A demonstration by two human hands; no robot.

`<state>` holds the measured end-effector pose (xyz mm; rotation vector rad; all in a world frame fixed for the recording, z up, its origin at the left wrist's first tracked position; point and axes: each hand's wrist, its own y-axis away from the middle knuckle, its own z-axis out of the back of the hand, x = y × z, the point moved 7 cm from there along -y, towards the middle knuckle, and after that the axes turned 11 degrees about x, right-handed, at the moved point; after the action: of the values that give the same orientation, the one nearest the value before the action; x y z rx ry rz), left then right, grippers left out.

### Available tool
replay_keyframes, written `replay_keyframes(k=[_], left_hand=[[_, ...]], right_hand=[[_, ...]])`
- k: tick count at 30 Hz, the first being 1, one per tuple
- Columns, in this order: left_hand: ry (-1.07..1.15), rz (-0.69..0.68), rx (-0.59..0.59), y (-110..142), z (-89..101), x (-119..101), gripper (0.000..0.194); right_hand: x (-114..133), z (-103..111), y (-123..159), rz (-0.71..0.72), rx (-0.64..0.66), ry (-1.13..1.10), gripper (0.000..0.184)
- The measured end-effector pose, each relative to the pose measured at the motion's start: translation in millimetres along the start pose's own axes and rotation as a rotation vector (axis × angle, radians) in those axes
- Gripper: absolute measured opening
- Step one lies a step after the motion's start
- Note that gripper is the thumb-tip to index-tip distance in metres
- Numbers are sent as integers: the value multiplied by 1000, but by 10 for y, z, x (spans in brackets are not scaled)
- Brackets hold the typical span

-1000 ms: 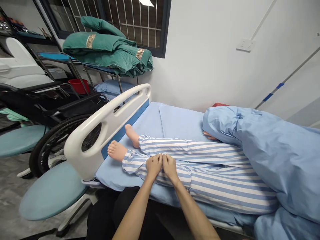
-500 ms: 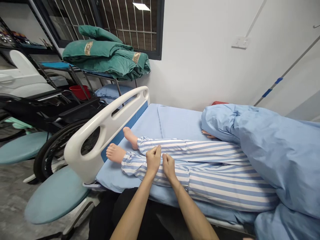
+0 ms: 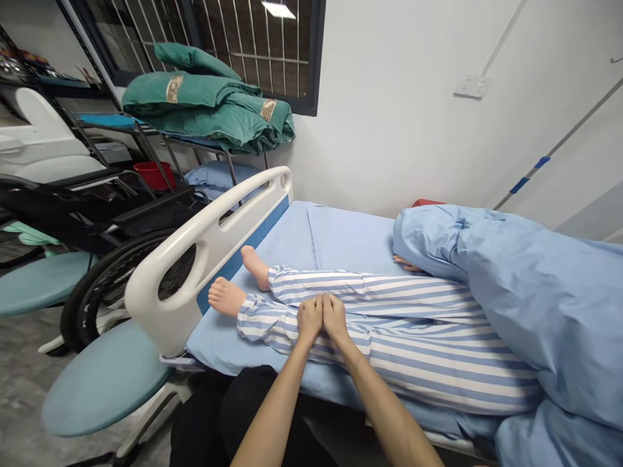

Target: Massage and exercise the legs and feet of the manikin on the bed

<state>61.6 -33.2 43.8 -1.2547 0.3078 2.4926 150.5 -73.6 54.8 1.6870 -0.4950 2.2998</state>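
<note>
we are in a hospital-type care room, either a ward or a nursing practice room; we cannot tell which. directly under our left hand [image 3: 309, 322] and right hand [image 3: 335, 318] lies a figure in striped patient pyjamas [image 3: 413, 324], on a hospital bed with a blue sheet [image 3: 350, 240]. just left of our hands rises the bed's white plastic footboard [image 3: 160, 292], with a wheelchair [image 3: 92, 217] and a round teal stool seat [image 3: 104, 377] beyond it. farther ahead and left, folded green blankets [image 3: 204, 110] sit on a metal rack [image 3: 146, 137] below a barred window [image 3: 253, 45]. ahead and right of our hands, a wall socket [image 3: 472, 86] is set into the white wall [image 3: 389, 130].
</note>
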Motion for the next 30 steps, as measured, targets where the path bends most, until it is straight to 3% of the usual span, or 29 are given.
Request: replay_keyframes(k=[6, 8, 10, 14, 17, 20, 26, 28, 30], left_hand=[[8, 3, 12, 43, 10, -27, 45], [25, 16, 11, 49, 2, -7, 43], [46, 7, 11, 47, -6, 9, 41], [133, -41, -32, 0, -9, 25, 40], [308, 3, -66, -73, -34, 38, 44], [507, -2, -85, -127, -12, -105, 46], [715, -123, -93, -44, 262, -690, 46], [731, -152, -92, 6, 266, -748, 46], [698, -139, -102, 48, 173, -645, 48]], right_hand=[[702, 300, 41, 182, 49, 113, 42], [801, 328, 68, 210, 53, 113, 43], [710, 287, 79, 198, 60, 120, 43], [146, 135, 72, 63, 23, 177, 41], [-153, 93, 76, -1, -37, 231, 39], [-214, 100, 74, -8, -49, 216, 39], [-225, 169, 48, -30, -92, 68, 39], [-253, 200, 40, -42, -114, 18, 40], [-276, 227, 34, -43, -129, -23, 40]])
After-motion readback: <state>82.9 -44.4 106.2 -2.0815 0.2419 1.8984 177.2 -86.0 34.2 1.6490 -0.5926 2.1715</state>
